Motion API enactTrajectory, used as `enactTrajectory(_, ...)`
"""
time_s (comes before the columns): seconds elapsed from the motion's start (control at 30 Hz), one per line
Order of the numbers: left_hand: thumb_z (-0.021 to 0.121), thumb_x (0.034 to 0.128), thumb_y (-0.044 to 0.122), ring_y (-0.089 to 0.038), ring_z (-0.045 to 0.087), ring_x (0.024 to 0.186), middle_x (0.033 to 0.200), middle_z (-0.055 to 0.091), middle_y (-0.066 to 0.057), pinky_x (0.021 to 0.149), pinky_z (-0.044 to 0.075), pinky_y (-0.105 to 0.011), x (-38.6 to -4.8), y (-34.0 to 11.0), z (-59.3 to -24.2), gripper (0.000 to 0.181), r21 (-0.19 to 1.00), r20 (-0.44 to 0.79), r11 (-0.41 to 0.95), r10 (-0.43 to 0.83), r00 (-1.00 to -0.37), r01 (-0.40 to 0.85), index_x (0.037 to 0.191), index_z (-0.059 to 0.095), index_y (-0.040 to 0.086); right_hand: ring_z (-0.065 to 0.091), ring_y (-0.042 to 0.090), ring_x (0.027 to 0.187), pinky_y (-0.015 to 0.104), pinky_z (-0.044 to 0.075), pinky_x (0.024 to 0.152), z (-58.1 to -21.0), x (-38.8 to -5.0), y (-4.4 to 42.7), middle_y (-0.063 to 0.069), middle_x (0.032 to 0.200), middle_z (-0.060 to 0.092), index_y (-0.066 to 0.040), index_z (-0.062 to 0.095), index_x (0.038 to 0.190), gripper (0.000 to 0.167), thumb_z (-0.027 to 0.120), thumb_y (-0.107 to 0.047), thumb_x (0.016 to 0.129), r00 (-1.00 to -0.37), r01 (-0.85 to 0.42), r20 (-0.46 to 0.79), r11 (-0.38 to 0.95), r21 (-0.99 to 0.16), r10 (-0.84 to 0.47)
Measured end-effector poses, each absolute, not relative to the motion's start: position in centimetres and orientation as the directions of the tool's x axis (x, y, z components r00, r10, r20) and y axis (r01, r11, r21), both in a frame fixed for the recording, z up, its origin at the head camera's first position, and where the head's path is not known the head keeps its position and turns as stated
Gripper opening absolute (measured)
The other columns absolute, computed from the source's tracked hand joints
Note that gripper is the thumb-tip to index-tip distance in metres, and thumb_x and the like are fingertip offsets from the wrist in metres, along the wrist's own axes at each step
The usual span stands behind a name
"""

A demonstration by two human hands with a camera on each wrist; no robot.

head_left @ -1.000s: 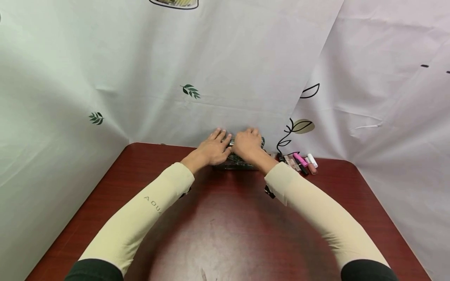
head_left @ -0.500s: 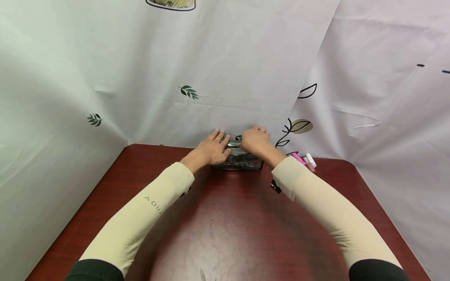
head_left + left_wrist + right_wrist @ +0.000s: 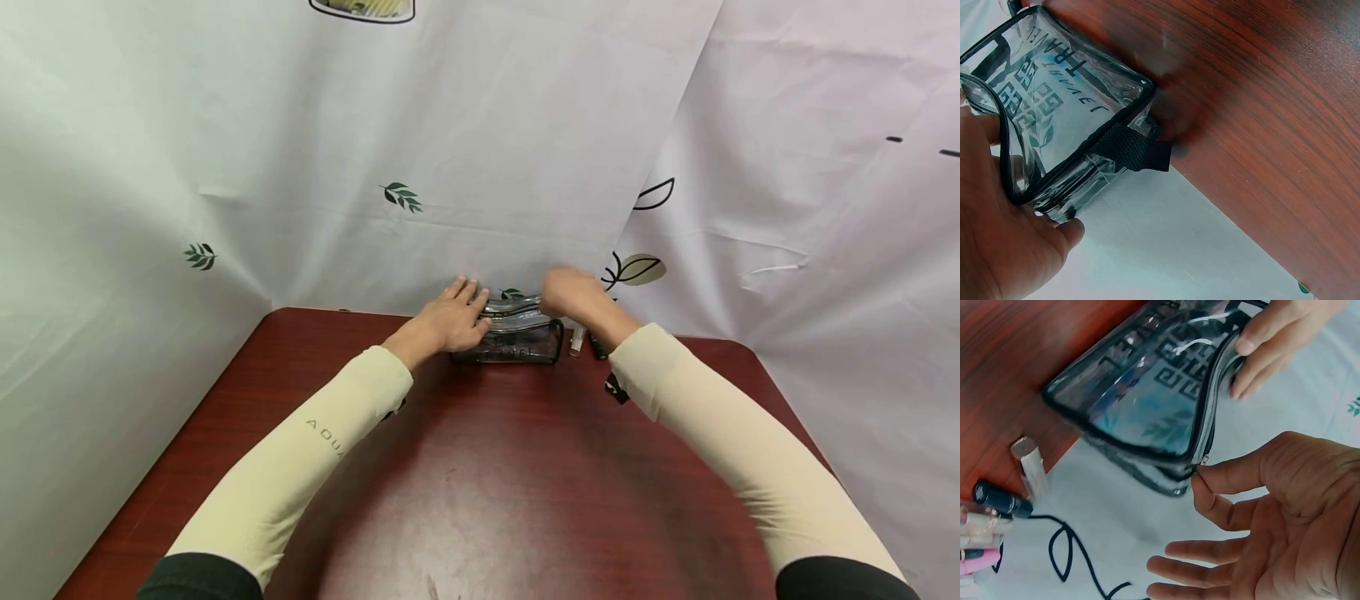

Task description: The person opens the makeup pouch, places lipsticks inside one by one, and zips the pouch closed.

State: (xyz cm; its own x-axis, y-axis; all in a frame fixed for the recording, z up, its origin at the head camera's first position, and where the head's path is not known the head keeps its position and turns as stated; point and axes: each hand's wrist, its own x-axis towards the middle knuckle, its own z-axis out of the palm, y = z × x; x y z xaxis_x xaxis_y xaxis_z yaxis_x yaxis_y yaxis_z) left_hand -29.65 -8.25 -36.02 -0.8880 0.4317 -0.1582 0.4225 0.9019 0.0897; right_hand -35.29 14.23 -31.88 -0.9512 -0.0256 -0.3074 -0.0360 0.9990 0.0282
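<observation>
A clear zip pouch [image 3: 517, 343] with black piping stands at the back of the table, against the backdrop. My left hand [image 3: 447, 321] holds its left end; the left wrist view shows the thumb and fingers on either side of the pouch's [image 3: 1054, 112] rim. At the opposite end, my right hand [image 3: 1272, 512] pinches the small zipper pull [image 3: 1202, 464] between thumb and index finger, its other fingers extended. Dark lettering and a square pattern mark the pouch's clear face. What lies inside cannot be made out clearly.
Right of the pouch lie a clear tube [image 3: 1032, 467] with a silvery end and a black tube [image 3: 1002, 498]. Several more cosmetics, among them a pink tube [image 3: 979, 561], are beyond them. A white printed backdrop [image 3: 465, 150] rises behind the dark red table [image 3: 480, 500].
My right hand has slid right along the pouch's top, from near the middle to its right end, uncovering the front. The left hand has stayed at the left end.
</observation>
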Motion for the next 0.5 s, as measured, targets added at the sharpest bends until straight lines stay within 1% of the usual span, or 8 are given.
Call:
enactTrajectory(0.03, 0.027, 0.1226, 0.046, -0.036, -0.007, 0.180, 0.192, 0.002, -0.017, 0.148, 0.004, -0.048, -29.7, -8.3, -36.0, 0.071, 0.089, -0.159, 0.902, 0.432, -0.888, 0.423, 0.183, 0.012, 0.011, 0.062, 0.032, 0.099, 0.054, 0.059, 0.091, -32.3, -36.0, 14.8, 0.014, 0.122, 0.070, -0.014, 0.068, 0.102, 0.014, 0.054, -0.016, 0.099, -0.948, -0.040, -0.317, 0.998, 0.041, -0.025)
enactTrajectory(0.07, 0.027, 0.1226, 0.046, -0.036, -0.007, 0.180, 0.192, 0.002, -0.016, 0.148, 0.004, -0.048, -29.6, -8.3, -36.0, 0.071, 0.090, -0.159, 0.902, 0.431, -0.888, 0.422, 0.183, 0.012, 0.011, 0.063, 0.033, 0.102, 0.058, 0.060, 0.097, -32.4, -36.4, 15.2, 0.017, 0.127, 0.070, -0.013, 0.069, 0.103, 0.015, 0.055, -0.017, 0.101, -0.945, -0.042, -0.327, 0.998, 0.042, -0.026)
enactTrajectory(0.17, 0.027, 0.1227, 0.046, -0.035, -0.007, 0.180, 0.192, 0.002, -0.016, 0.148, 0.003, -0.048, -29.7, -8.3, -36.0, 0.071, 0.092, -0.160, 0.902, 0.431, -0.888, 0.421, 0.183, 0.013, 0.011, 0.065, 0.035, 0.110, 0.063, 0.060, 0.098, -33.0, -37.4, 16.3, 0.017, 0.136, 0.070, -0.012, 0.073, 0.109, 0.017, 0.060, -0.020, 0.101, -0.945, -0.016, -0.326, 1.000, 0.027, -0.006)
enactTrajectory(0.27, 0.028, 0.1226, 0.047, -0.035, -0.007, 0.180, 0.192, 0.002, -0.016, 0.148, 0.003, -0.048, -29.7, -8.4, -36.0, 0.072, 0.092, -0.160, 0.903, 0.430, -0.889, 0.420, 0.183, 0.013, 0.011, 0.065, 0.036, 0.110, 0.059, 0.060, 0.088, -33.7, -38.2, 17.2, 0.016, 0.133, 0.070, -0.010, 0.073, 0.110, 0.021, 0.059, -0.019, 0.098, -0.948, -0.020, -0.319, 1.000, 0.016, -0.014)
enactTrajectory(0.3, 0.028, 0.1226, 0.047, -0.036, -0.007, 0.180, 0.192, 0.002, -0.016, 0.148, 0.003, -0.048, -29.7, -8.4, -36.0, 0.072, 0.092, -0.160, 0.903, 0.430, -0.888, 0.421, 0.183, 0.013, 0.011, 0.065, 0.034, 0.107, 0.056, 0.059, 0.084, -33.9, -38.5, 17.4, 0.015, 0.129, 0.070, -0.010, 0.073, 0.109, 0.021, 0.058, -0.019, 0.097, -0.949, -0.024, -0.315, 1.000, 0.019, -0.017)
enactTrajectory(0.37, 0.028, 0.1225, 0.047, -0.035, -0.007, 0.180, 0.192, 0.002, -0.016, 0.148, 0.003, -0.048, -29.7, -8.4, -36.0, 0.072, 0.094, -0.161, 0.902, 0.431, -0.888, 0.421, 0.183, 0.013, 0.011, 0.064, 0.035, 0.106, 0.055, 0.058, 0.083, -34.1, -38.7, 17.7, 0.016, 0.128, 0.070, -0.009, 0.072, 0.107, 0.022, 0.056, -0.018, 0.096, -0.947, -0.046, -0.318, 0.999, 0.021, -0.037)
enactTrajectory(0.43, 0.028, 0.1224, 0.047, -0.035, -0.008, 0.180, 0.192, 0.001, -0.016, 0.148, 0.003, -0.049, -29.7, -8.4, -36.0, 0.072, 0.098, -0.160, 0.902, 0.432, -0.888, 0.421, 0.183, 0.013, 0.011, 0.063, 0.034, 0.105, 0.057, 0.060, 0.088, -33.9, -38.5, 17.9, 0.018, 0.128, 0.070, -0.008, 0.072, 0.106, 0.021, 0.055, -0.019, 0.098, -0.941, -0.084, -0.332, 0.996, 0.034, -0.068)
enactTrajectory(0.5, 0.028, 0.1223, 0.047, -0.035, -0.008, 0.180, 0.192, 0.001, -0.016, 0.148, 0.004, -0.049, -29.7, -8.4, -36.1, 0.072, 0.100, -0.160, 0.902, 0.431, -0.888, 0.420, 0.183, 0.013, 0.011, 0.062, 0.030, 0.097, 0.052, 0.059, 0.088, -33.6, -38.0, 18.1, 0.018, 0.119, 0.070, -0.009, 0.070, 0.099, 0.021, 0.053, -0.021, 0.102, -0.933, -0.131, -0.346, 0.990, 0.055, -0.104)
